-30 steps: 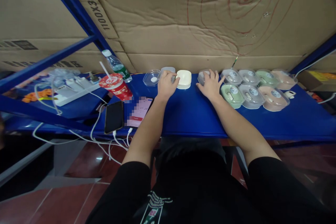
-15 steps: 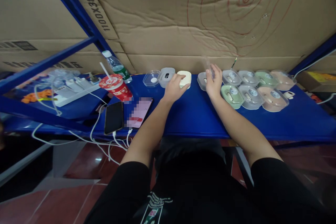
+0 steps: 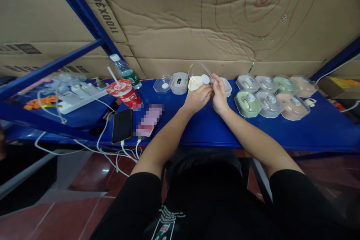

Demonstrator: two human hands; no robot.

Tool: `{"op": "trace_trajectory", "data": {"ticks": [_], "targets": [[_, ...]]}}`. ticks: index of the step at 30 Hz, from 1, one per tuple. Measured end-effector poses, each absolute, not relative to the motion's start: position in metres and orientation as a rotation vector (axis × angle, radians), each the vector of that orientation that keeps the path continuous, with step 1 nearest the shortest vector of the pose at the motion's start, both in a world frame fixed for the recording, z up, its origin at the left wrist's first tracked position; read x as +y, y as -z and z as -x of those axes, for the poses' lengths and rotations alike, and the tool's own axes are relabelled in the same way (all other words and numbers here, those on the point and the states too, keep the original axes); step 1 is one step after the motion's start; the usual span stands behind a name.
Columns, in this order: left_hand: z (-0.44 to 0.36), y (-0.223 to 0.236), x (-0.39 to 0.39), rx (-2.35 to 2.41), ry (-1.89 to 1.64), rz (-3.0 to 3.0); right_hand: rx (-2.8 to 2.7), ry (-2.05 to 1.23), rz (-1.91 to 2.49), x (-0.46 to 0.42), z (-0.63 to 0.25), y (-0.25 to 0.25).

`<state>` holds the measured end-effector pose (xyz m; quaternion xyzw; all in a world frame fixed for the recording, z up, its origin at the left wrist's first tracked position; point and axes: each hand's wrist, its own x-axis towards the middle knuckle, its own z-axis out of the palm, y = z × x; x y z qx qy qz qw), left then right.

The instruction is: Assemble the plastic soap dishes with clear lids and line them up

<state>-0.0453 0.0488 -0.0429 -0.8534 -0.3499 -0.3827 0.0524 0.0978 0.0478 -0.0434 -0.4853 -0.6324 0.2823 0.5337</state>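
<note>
A clear plastic lid (image 3: 198, 68) with a white round sticker is held tilted up above the table. My right hand (image 3: 219, 95) grips its right edge between thumb and fingers. My left hand (image 3: 197, 98) is closed at the lid's lower edge, fingertips partly hidden. Behind the lid sits a cream container (image 3: 194, 82), partly seen through it. A grey container (image 3: 179, 84) with a dark slot stands to its left, and another clear lid (image 3: 161, 84) lies beyond that. A pale grey container (image 3: 226, 87) is partly covered by my right hand.
Several lidded containers in green, grey (image 3: 269, 103) and peach stand in two rows at the right. At the left are a red cup (image 3: 126, 94) with a straw, a water bottle (image 3: 126, 72), two phones (image 3: 122, 125) and cables. A cardboard wall (image 3: 174, 18) rises behind the blue table (image 3: 208, 131).
My left hand has left the cream container and moved right to the clear lid. My right hand has moved left and lower with the lid, which now tilts in front of the cream container.
</note>
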Motion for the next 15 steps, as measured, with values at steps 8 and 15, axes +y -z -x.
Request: {"op": "trace_trajectory", "data": {"ticks": [8, 15], "targets": [[0.045, 0.047, 0.054, -1.187, 1.513, 2.556, -1.708, -0.691, 1.08, 0.04, -0.101, 0.036], [0.054, 0.04, 0.059, -1.425, 1.852, 2.407, -1.852, -0.621, 0.984, 0.031, -0.104, 0.036]]}}
